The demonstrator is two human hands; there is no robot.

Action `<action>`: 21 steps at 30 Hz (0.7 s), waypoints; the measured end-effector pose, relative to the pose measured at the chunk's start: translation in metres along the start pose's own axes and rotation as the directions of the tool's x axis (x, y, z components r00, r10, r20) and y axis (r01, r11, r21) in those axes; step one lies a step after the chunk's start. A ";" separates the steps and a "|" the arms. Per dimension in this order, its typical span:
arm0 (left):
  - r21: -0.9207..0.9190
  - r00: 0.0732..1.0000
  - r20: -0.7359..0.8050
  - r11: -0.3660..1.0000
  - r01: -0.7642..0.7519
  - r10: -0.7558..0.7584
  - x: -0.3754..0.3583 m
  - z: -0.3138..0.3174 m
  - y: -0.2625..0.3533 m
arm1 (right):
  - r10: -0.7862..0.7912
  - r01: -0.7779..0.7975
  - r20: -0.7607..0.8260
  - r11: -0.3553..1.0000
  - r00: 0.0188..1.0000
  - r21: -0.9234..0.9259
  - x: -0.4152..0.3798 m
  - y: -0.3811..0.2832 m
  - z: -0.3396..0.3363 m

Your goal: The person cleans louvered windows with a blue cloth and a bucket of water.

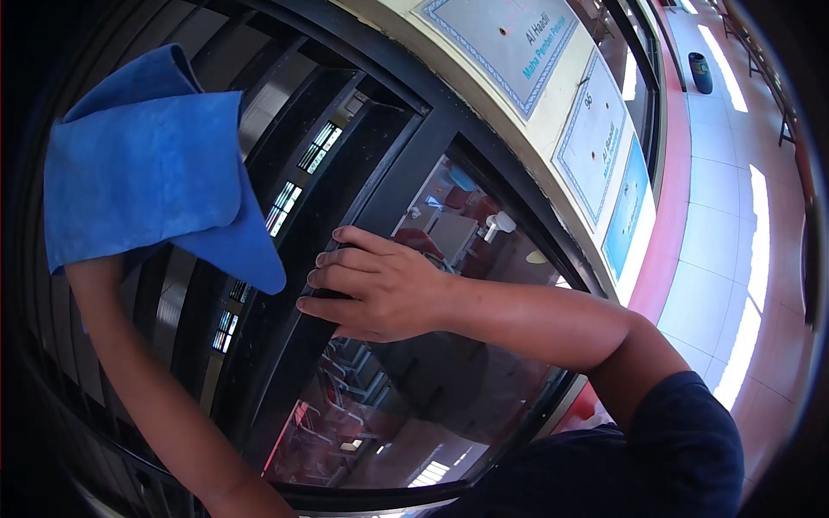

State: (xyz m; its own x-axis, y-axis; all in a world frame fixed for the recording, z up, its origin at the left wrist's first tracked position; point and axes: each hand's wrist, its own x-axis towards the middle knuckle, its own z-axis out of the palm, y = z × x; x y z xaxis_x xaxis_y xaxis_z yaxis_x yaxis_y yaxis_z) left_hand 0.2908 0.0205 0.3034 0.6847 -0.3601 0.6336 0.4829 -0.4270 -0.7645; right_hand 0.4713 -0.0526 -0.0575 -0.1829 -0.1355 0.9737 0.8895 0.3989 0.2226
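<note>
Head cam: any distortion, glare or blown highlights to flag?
Head view: strong fisheye bend and dark corner vignette; the window glass mirrors a room, hiding what lies behind; sunlit floor blown out at right; blue cloth and right hand sharp, evenly lit.

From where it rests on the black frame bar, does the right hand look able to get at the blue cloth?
Probably yes. The right hand lies flat on the black window frame, holding nothing, and the blue cloth, draped over the raised left hand, hangs just beside it with nothing between them.
</note>
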 end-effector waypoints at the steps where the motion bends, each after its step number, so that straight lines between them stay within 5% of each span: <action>1: -0.011 1.000 0.025 1.000 0.015 -0.015 -0.011 -0.011 -0.013 | 0.001 -0.001 0.001 1.000 1.000 0.006 0.000 0.000 -0.001; 14: 0.206 0.965 0.155 0.962 0.177 -0.211 -0.200 -0.174 0.048 | 0.077 -0.079 0.016 0.993 0.997 0.093 0.012 -0.006 -0.006; 21: 0.290 0.951 -0.069 0.906 0.309 -0.302 -0.230 -0.212 0.065 | 0.125 -0.129 0.073 0.991 0.989 0.047 0.025 -0.021 -0.010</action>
State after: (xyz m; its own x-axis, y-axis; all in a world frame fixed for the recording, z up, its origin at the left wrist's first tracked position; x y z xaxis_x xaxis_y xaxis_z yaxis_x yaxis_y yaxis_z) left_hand 0.0484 -0.1002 0.1332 0.4675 -0.2709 0.8414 0.8071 -0.2573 -0.5313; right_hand 0.4522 -0.0738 -0.0389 -0.0999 -0.0180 0.9948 0.8850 0.4553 0.0971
